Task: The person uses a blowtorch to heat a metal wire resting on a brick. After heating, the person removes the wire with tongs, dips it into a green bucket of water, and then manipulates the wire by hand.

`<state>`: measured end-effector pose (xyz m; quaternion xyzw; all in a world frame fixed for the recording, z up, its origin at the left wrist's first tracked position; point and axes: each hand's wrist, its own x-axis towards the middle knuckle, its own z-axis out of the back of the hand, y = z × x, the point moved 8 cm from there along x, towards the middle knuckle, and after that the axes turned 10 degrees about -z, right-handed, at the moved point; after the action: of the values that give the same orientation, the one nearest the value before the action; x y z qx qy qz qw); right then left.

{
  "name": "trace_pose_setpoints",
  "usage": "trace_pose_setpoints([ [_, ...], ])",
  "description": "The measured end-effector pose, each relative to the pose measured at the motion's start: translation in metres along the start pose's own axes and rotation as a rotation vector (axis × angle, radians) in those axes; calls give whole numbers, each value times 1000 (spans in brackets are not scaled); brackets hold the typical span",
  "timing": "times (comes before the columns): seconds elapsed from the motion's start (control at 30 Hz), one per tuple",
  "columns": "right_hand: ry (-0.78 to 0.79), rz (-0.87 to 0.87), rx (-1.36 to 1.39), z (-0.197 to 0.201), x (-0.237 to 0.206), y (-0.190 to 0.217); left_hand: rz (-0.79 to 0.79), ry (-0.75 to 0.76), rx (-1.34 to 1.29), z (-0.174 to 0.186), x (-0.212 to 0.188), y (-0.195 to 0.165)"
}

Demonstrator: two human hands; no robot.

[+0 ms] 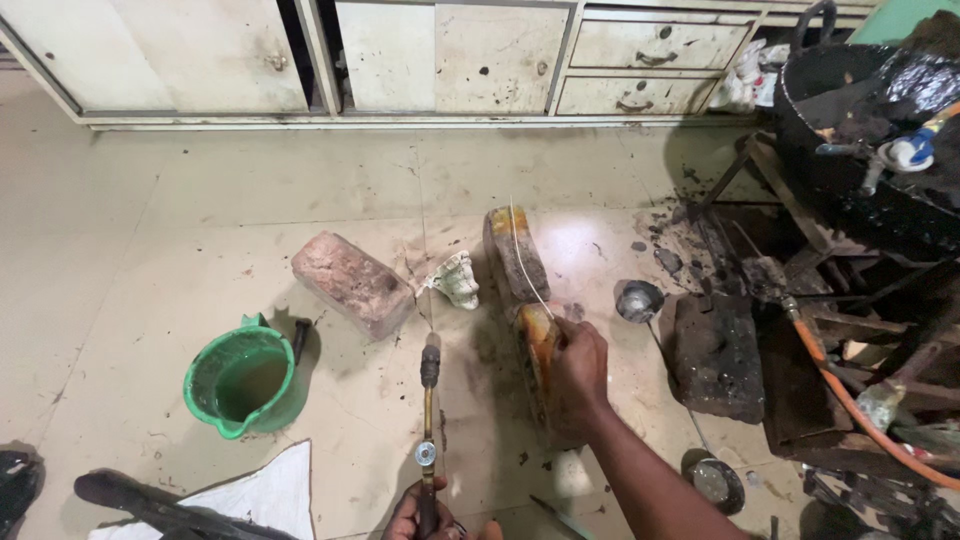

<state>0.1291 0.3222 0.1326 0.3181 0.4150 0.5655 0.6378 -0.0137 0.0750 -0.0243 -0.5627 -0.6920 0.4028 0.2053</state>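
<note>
Torch [430, 400] sits gripped in my left hand [428, 518], nozzle aimed far toward the white piece [455, 279] on the floor [200, 200]. My right hand [578, 362] pinches a thin rod [527, 262] over the brick [522, 300]; any flame drifting right could burn those fingers.

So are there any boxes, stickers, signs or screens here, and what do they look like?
No box, sticker, sign or screen shows anywhere.
Nearest thing to a package: a crumpled white wrapper or cloth, top right by the drawers, too blurry to tell what it is.
Green bucket, on the floor to the left: round, plain, nothing stuck on it.
</note>
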Motion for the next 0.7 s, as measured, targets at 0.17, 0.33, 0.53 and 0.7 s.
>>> trace_pose_setpoints([
  [0.17,-118,226,-336,-4,11,-16,53,-223,-1,7,-13,6],
  [0.33,-149,376,-413,25,-12,-19,31,-205,-77,7,-20,4],
  [0.53,-123,422,-582,128,-79,-87,71,-171,127,10,-25,-11],
  [0.7,384,18,-721,140,-125,-198,169,-186,635,-27,-56,-38],
])
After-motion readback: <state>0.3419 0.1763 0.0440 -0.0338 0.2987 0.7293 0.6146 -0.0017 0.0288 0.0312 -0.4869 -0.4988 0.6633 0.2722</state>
